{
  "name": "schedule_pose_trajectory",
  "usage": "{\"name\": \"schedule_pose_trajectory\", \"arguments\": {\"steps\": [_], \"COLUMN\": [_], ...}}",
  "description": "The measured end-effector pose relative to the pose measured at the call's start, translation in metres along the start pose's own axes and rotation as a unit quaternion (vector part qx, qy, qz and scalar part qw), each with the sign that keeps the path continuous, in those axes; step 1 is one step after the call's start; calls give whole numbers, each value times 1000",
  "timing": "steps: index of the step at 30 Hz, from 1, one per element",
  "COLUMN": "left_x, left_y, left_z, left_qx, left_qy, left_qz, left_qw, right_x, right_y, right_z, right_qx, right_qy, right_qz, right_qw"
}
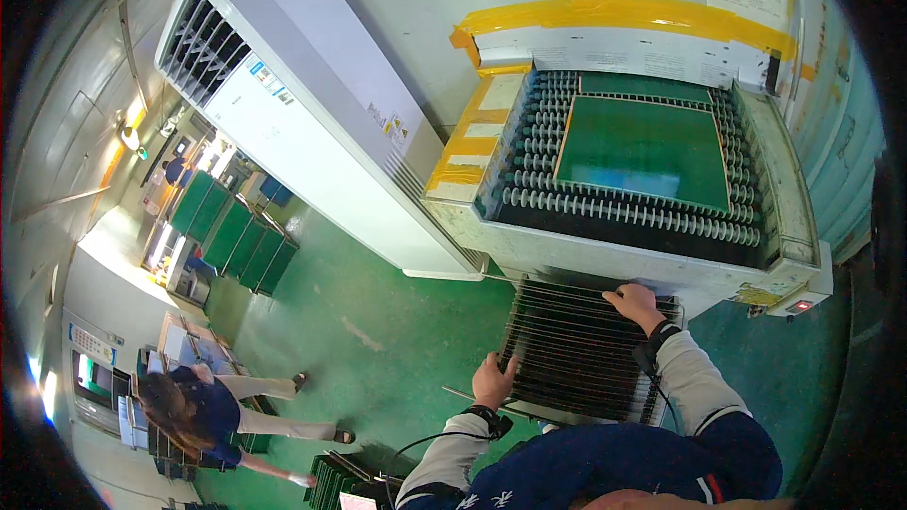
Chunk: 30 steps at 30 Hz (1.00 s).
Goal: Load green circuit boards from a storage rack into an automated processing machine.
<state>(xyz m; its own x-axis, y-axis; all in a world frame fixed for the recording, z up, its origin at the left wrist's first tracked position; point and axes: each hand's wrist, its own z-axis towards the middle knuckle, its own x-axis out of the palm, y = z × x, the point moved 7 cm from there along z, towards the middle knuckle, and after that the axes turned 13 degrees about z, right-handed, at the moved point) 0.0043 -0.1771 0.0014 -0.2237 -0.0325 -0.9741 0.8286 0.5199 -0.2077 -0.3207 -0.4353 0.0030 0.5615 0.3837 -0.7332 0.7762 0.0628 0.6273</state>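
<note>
A dark slotted rack [576,349] with many thin parallel bars stands right in front of me, below the end of a roller conveyor machine. My left hand [493,381] is closed at the rack's left side, thumb toward the bars. At the far right part of the rack, my right hand [635,305] has its fingers bent together on the top; exactly what lies beneath the fingertips is hidden. On the machine's rollers rests a flat green panel [642,151] with a thin copper-coloured edge. Behind it shows part of a second green panel [642,87].
The conveyor machine [624,250] has raised side walls, and a red-lit switch [802,306] sits at its right corner. A tall white air conditioner [312,142] stands left of it. Another person [194,406] bends at the lower left near a rack of green panels [331,482].
</note>
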Motion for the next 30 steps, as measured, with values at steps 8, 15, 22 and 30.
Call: {"name": "schedule_pose_trajectory", "arguments": {"steps": [8,15,22,30], "left_x": [-2,-8,-10,-8], "left_y": [-4,-5,-7,-6], "left_z": [1,-1,-2,-1], "left_qx": [1,10,-1,-4], "left_qy": [13,-11,1,13], "left_qz": [-8,-5,1,-4], "left_qw": [1000,1000,1000,1000], "right_x": [-1,1,1,2], "right_y": [-2,-2,-1,-4], "right_z": [0,2,1,4], "right_qx": [-14,-13,-5,14], "right_qy": [-21,-12,-5,12], "right_qz": [-3,-4,-5,-14], "right_qw": [1000,1000,1000,1000]}}
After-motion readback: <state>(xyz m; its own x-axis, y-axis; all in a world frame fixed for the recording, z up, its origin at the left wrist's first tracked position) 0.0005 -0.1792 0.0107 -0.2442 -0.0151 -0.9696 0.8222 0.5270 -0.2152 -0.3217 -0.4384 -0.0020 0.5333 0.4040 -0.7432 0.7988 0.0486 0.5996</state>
